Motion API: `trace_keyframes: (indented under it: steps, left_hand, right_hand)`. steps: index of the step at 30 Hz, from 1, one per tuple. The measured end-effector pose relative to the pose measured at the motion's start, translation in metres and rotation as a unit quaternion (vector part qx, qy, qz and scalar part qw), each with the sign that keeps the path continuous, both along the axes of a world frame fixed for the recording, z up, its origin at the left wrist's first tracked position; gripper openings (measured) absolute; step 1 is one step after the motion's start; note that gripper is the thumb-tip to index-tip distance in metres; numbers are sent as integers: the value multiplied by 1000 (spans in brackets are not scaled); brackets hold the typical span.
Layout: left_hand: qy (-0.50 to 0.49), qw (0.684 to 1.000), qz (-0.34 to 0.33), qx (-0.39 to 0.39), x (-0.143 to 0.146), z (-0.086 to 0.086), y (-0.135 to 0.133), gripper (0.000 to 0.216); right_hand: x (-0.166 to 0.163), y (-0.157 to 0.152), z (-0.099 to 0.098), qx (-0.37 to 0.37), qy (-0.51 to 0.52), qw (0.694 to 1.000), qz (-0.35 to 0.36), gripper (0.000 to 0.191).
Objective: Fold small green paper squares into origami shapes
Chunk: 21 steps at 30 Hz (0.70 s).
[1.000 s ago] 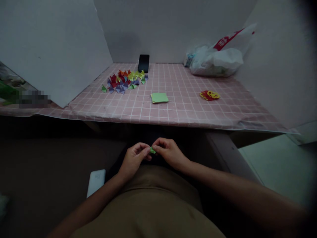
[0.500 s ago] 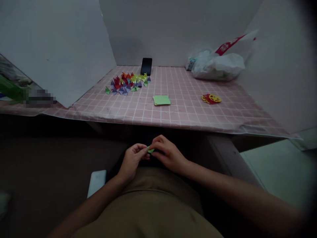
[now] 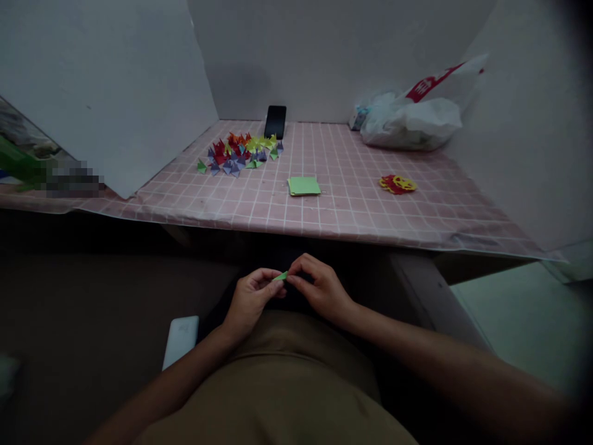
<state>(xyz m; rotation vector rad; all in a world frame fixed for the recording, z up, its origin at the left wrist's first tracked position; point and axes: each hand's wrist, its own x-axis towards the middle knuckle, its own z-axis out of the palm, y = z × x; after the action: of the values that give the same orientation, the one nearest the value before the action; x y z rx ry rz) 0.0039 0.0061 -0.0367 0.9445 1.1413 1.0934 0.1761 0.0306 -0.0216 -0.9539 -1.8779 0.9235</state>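
Head view: small green paper piece (image 3: 281,276) sits between the two hands, just off the desk (image 3: 352,213)'s front edge, on the person's side, above the lap. Long axis slants, right end higher in view. Left hand (image 3: 248,303) pinches the lower left end; right hand (image 3: 322,290) has thumb and fingertips closed on the upper right tip. Neither hand clearly nearer. Green-topped paper stack (image 3: 304,185) lies beyond, nearer mid-desk.
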Motion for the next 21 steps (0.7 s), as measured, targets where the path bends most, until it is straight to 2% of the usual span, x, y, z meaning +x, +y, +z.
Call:
trace_keyframes:
  steps: [6,10,21]
  left_hand:
    - [40,999,2,32,-1,3,-1,20]
    - [43,998,-2,40,-1,3,-2,19]
    - [27,999,-17,44,-3,0,-1,16]
  right_hand:
    - [-2,2,-1,-83,41,996,4,3]
    - [-2,2,-1,-134,66,989,15,6]
    - [-1,2,-2,-141,57,988,29,4]
